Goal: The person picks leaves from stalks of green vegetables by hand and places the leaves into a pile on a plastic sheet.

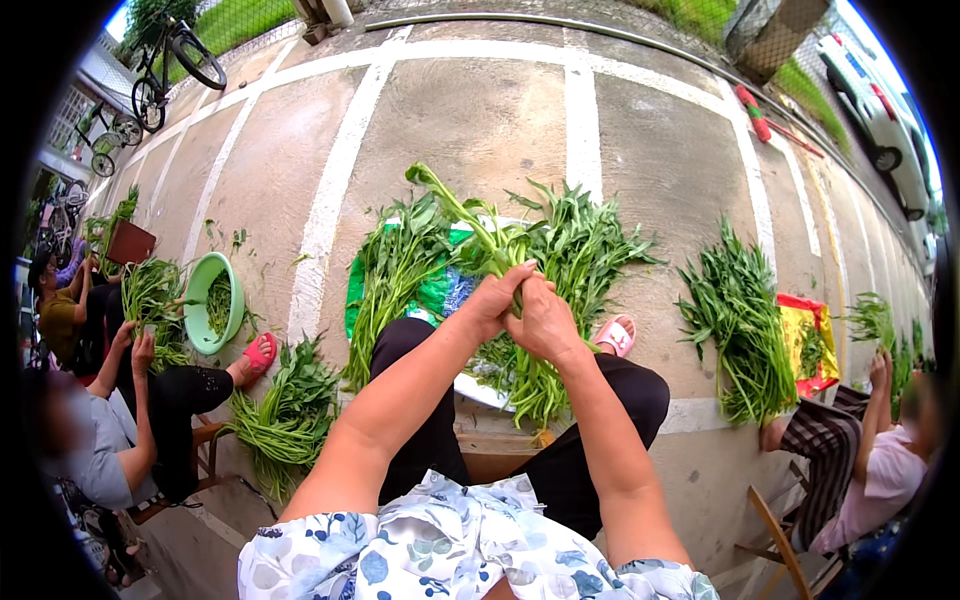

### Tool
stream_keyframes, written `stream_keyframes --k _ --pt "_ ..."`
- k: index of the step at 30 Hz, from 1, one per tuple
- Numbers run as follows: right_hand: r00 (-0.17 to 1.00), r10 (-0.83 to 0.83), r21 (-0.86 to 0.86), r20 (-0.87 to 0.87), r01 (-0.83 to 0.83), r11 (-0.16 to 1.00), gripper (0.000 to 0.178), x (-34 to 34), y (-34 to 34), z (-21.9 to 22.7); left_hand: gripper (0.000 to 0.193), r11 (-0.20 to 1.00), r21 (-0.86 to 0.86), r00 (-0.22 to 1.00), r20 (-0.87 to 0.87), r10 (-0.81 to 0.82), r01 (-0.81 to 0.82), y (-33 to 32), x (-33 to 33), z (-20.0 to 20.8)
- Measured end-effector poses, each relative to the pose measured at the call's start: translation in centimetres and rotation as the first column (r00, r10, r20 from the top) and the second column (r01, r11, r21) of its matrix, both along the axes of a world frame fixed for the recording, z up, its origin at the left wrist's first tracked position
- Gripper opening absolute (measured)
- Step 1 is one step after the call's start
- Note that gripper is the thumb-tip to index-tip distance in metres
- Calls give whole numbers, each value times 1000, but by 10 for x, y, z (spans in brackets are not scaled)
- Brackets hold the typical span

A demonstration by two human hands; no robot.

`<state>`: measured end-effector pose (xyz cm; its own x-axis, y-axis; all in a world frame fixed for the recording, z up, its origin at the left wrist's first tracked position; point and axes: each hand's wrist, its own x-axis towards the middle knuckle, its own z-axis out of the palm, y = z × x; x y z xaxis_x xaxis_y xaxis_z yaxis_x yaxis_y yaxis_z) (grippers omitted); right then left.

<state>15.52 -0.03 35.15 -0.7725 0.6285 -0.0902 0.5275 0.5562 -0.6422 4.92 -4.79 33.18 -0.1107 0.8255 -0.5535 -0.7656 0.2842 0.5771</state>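
Note:
Between my knees, my left hand (492, 302) and my right hand (546, 322) meet with their fingers closed around a bunch of water spinach (468, 214). Its thick stems and a curled leaf stick up beyond my fingers, on the far side. What my fingertips do is hidden behind the hands. A leafy heap of water spinach (590, 245) lies just past my right hand, and another heap (400, 270) rests on a green and white plastic sack (356, 300) to the left. Below my wrists, more stems (540, 395) hang or lie over a pale sheet or tray.
At left a seated person handles greens beside a light green basin (236, 300); a pile of greens (290, 410) lies near their pink sandal (262, 352). On the right, another pile (735, 330) lies near a red and yellow sack (826, 340) and another seated person. Bicycles (165, 65) stand far left.

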Motion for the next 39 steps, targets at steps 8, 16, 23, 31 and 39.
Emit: stream_keyframes --k 8,16,23,31,39 --pt "945 -231 -448 -232 107 888 61 22 26 4 20 970 165 983 35 178 -181 -4 -34 -13" --pt "995 -10 -317 -103 -24 948 68 3 9 2 22 950 212 966 -66 249 -230 5 -26 -2" --pt "984 -101 -482 -148 17 876 31 1 -1 -28 30 979 162 953 -256 165 -126 6 -18 1" --pt "919 -187 -856 -347 -228 465 24 21 -27 21 45 918 393 998 29 -58 42 -31 -7 35" --pt "887 -162 -857 -432 -347 382 48 36 -61 23 41 946 272 983 -105 -150 174 -62 -14 60"
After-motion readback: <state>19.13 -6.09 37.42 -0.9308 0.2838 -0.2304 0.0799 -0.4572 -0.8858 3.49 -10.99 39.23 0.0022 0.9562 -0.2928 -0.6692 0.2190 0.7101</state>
